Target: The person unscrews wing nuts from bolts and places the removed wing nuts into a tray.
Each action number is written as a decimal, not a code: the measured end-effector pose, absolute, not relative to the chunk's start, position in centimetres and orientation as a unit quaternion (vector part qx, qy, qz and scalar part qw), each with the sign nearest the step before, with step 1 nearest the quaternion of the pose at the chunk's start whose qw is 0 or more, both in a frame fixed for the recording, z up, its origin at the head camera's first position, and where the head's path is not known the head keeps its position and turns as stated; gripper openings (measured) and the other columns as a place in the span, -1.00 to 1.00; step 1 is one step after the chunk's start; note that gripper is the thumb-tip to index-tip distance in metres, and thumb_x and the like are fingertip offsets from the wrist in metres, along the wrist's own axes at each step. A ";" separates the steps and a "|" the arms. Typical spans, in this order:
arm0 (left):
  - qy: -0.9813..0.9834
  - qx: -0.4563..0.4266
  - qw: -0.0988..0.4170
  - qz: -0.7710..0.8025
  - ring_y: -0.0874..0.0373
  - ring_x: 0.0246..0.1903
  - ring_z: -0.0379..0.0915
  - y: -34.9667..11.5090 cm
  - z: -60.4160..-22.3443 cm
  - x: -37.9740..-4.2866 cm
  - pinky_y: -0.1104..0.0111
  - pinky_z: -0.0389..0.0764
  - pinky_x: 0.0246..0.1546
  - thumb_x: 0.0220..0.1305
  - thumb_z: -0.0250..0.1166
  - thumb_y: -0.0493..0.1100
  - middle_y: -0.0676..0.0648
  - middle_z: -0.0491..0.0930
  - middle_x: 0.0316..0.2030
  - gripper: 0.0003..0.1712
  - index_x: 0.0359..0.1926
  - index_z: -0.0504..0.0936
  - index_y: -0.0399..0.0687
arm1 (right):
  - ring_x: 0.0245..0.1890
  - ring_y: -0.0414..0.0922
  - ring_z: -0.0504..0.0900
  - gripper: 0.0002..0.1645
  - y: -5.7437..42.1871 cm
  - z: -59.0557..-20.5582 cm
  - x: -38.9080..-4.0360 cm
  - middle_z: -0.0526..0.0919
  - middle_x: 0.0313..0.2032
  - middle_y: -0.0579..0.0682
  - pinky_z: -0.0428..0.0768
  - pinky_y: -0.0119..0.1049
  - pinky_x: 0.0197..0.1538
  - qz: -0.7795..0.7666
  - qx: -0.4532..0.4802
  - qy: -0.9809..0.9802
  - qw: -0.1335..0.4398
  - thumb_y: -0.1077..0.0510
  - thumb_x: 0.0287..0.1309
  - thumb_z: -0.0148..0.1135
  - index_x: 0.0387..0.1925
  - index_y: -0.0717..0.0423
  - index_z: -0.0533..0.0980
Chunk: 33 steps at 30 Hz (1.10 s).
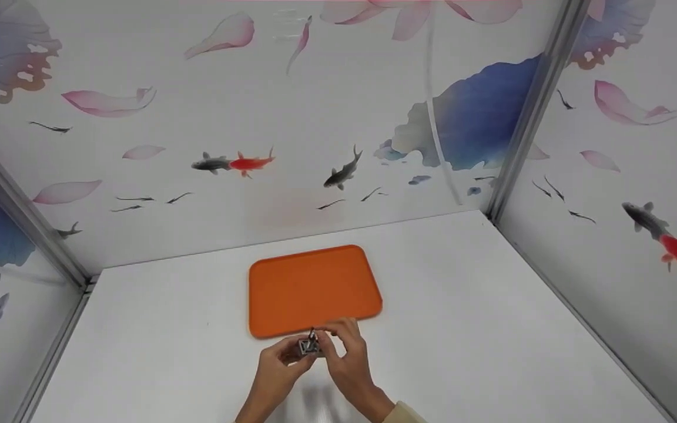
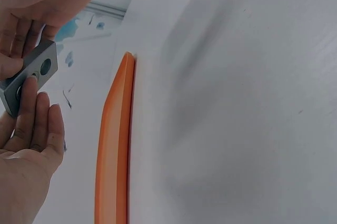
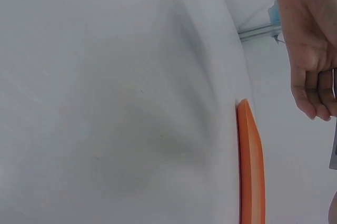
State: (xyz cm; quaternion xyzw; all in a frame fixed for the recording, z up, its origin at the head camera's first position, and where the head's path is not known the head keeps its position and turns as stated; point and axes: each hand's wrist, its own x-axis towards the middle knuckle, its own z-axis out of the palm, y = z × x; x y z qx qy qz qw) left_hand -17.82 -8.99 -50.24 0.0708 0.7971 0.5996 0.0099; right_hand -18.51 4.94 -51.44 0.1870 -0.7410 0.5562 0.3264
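A grey metal block (image 2: 46,58) with round holes in its face is held in front of the person's body, above the table. The left hand (image 1: 278,365) grips it from the left, with fingers along its holed face in the left wrist view. At the block's upper end, the right hand (image 1: 347,358) pinches a small dark piece (image 1: 312,333) between thumb and index finger. That piece is too small to identify. Only a sliver of the block shows in the right wrist view, where the left hand (image 3: 310,45) is at the upper right.
An orange tray (image 1: 315,288) lies on the white table (image 1: 450,294) just beyond the hands. White panels (image 1: 291,117) printed with fish and petals enclose the back and both sides. Metal posts (image 1: 526,129) stand at the corners.
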 end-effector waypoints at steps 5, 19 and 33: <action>0.801 0.078 0.009 0.593 0.12 -0.24 0.58 -8.9 -50.3 -17.8 0.44 0.60 -0.18 0.04 0.36 -0.10 -0.15 0.65 -0.20 -0.59 -0.08 0.59 -0.19 | -0.29 -0.22 0.42 -0.80 4.8 -51.4 -18.6 0.57 -0.34 -0.02 0.44 -0.28 -0.26 0.553 0.205 -0.734 0.337 0.33 0.02 0.26 -0.27 0.09 0.57; 0.796 0.077 0.006 0.600 0.11 -0.24 0.59 -8.7 -50.4 -17.8 0.44 0.59 -0.18 0.04 0.36 -0.12 -0.13 0.65 -0.22 -0.63 -0.11 0.61 -0.17 | -0.31 -0.06 0.45 -0.76 5.0 -51.6 -18.8 0.57 -0.33 0.02 0.46 -0.33 -0.25 0.546 0.222 -0.730 0.345 0.41 -0.03 0.26 -0.27 0.13 0.56; 0.792 0.079 0.007 0.605 0.15 -0.26 0.59 -9.1 -50.9 -18.1 0.44 0.60 -0.19 0.04 0.35 -0.21 -0.17 0.64 -0.20 -0.63 -0.08 0.58 -0.24 | -0.30 -0.08 0.44 -0.72 5.0 -51.9 -18.8 0.56 -0.35 -0.02 0.44 -0.43 -0.21 0.552 0.191 -0.733 0.348 0.38 -0.04 0.29 -0.27 0.04 0.52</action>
